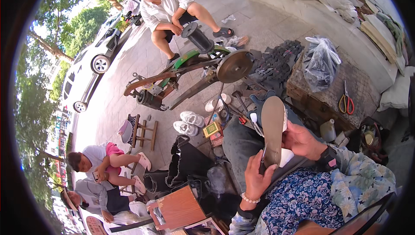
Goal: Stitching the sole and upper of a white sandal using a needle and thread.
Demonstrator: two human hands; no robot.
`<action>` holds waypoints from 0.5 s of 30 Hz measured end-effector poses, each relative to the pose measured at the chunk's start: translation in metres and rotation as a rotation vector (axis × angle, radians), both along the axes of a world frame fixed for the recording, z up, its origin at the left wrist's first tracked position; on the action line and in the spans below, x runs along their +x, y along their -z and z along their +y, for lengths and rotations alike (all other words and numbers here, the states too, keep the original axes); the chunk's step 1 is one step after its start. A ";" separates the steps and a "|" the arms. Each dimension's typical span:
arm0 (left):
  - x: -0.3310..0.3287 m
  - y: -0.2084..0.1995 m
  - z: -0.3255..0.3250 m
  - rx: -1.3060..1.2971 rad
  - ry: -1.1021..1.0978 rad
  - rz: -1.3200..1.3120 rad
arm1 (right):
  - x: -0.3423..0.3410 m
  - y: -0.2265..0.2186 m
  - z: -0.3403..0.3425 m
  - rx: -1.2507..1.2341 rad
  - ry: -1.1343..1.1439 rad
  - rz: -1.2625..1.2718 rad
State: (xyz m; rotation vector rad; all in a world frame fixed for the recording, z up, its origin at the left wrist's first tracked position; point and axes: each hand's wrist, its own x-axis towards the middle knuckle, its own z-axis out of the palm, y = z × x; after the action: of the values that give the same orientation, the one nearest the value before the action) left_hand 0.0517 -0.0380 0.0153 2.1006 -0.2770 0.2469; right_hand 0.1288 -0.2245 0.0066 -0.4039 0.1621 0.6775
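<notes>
Floral garment nearest, the shoe is just beyond it, clasped by the right hand, while the dark tool pinched in the left hand could slip if the shoe twists.

Shoe held sole-up over the lap

The left hand holds a dark tool at the sole; the right hand grips its edge. Scissors and a plastic bag rest on a box.
</notes>
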 end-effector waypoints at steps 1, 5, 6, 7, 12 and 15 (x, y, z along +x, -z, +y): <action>0.001 -0.002 0.001 -0.011 0.019 -0.045 | 0.003 -0.002 0.001 -0.001 0.000 -0.003; -0.005 -0.010 -0.001 -0.003 0.006 -0.048 | 0.006 -0.007 0.006 0.052 0.025 -0.042; -0.007 -0.010 -0.003 0.035 -0.012 -0.046 | 0.006 -0.007 0.007 0.068 0.049 -0.022; -0.008 -0.009 -0.005 0.070 -0.023 -0.040 | 0.005 -0.011 0.008 0.065 0.051 -0.018; 0.001 0.005 0.000 0.079 -0.126 -0.153 | 0.013 -0.020 0.030 0.106 0.018 -0.102; 0.002 0.002 0.010 0.038 -0.124 -0.135 | 0.017 -0.032 0.038 0.118 0.020 -0.092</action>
State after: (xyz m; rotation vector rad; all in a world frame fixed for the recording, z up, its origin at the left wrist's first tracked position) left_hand 0.0540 -0.0279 0.0134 2.1446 -0.2336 0.4618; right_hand 0.1458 -0.1868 0.0390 -0.3194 0.0388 0.6442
